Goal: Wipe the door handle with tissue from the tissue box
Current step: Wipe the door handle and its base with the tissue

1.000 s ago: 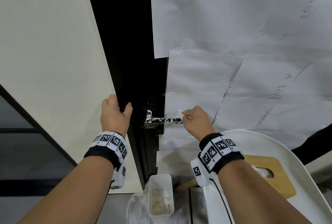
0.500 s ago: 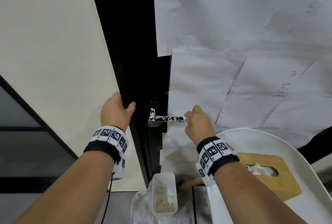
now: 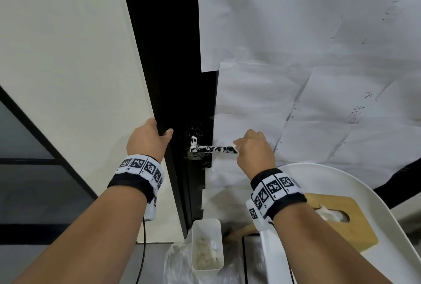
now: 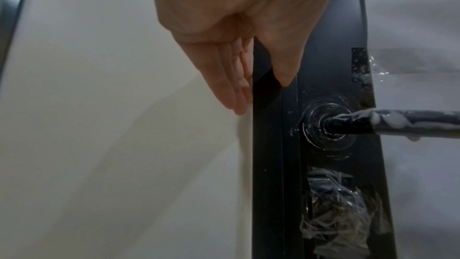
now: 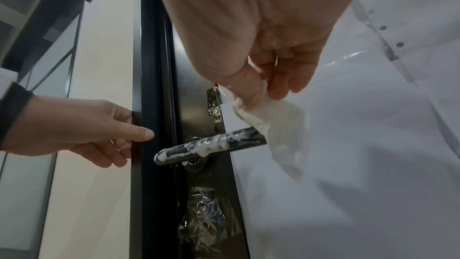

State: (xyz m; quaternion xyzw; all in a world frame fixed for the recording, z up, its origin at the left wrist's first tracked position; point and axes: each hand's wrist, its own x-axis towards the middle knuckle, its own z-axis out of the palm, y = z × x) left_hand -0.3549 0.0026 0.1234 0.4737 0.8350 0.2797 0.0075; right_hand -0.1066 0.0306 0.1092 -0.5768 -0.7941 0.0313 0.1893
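At handle tip (image 3: 234, 149) | right hand (image 3: 255, 150) slid outward, fingers pinching tissue (image 5: 259, 117) | left hand (image 3: 148, 141) still grips door edge (image 3: 164, 110)

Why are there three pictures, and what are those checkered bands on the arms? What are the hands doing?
No machine here: a person wears three cameras. One sits on the head and looks down at both arms. One sits on each wrist, in those checkered bands, and looks along the hand.

The left hand holds the edge of the black door, thumb in front, fingers behind. The right hand pinches a white tissue at the free end of the door handle, which is smeared with white goo.

Lower down you see a wooden tissue box on a white tray, and a small white tub. White paper sheets cover the door.
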